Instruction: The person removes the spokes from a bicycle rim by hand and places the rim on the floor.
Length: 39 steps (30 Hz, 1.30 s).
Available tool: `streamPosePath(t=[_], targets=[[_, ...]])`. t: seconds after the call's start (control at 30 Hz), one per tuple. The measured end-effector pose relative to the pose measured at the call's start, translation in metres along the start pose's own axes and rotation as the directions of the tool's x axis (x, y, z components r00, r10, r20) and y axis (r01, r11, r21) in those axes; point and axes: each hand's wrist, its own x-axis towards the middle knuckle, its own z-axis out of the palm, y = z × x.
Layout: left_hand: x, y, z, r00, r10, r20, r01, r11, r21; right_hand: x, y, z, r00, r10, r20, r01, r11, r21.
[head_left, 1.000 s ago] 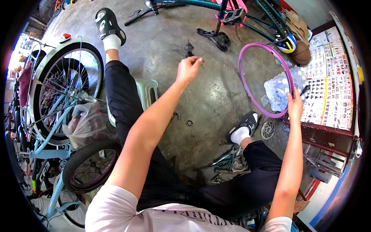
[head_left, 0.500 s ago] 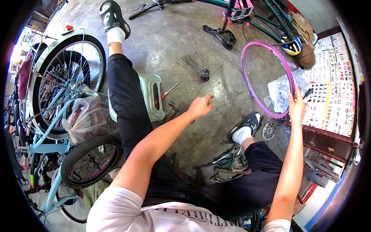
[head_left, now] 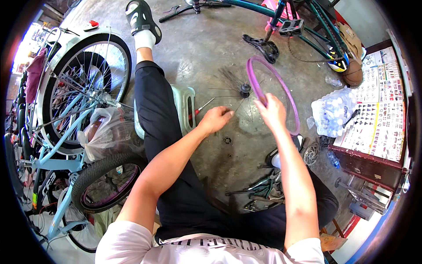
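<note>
Above the floor (head_left: 250, 147), gripping a tilted purple rim (head_left: 253, 81) by its left side with the right hand (head_left: 273, 112), rightward of the left hand (head_left: 214, 120). Facing a spoked hub (head_left: 245, 90), beyond and between both hands. Curling the left hand loosely; cannot tell whether pinching anything.

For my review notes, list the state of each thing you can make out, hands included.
Purple bicycle rim: no spokes or tire fitted, tilted, held up.
Right hand: closed on the rim.
Left hand: loosely curled, nothing visible in it.
Black round hub with thin metal spokes: on the floor, spokes splayed.
Red-handled metal screwdriver: lying down.
Black knobby-tired wheel with purple rim: tire fitted.
Clear plastic bag: filled.
</note>
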Motion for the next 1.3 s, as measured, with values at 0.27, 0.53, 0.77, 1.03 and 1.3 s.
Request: streamPosePath(t=[0.27, 0.53, 0.77, 1.03, 1.3], targets=[[0.032, 0.004, -0.007, 0.971, -0.2, -0.134, 0.074, 0.776, -0.626, 0.009, -0.058, 0.087, 0.988, -0.093, 0.126, 0.095, 0.995, -0.015], [0.058, -0.031, 0.0, 0.905, -0.361, -0.226, 0.218, 0.848, -0.483, -0.014, -0.044, 0.079, 0.876, -0.358, 0.323, 0.386, 0.922, -0.024], [0.097, -0.088, -0.018, 0.754, -0.374, -0.54, 0.26, 0.925, -0.277, -0.067, 0.006, -0.068, 0.695, -0.412, 0.589, 0.485, 0.873, 0.039], [0.098, -0.083, -0.026, 0.765, -0.37, -0.527, 0.185, 0.91, -0.37, -0.121, 0.006, -0.195, 0.795, 0.046, 0.604, -0.035, 0.999, -0.031], [0.094, -0.083, -0.026, 0.825, -0.351, -0.444, 0.174, 0.904, -0.392, -0.099, -0.008, -0.18, 0.889, -0.165, 0.427, 0.174, 0.985, 0.018]])
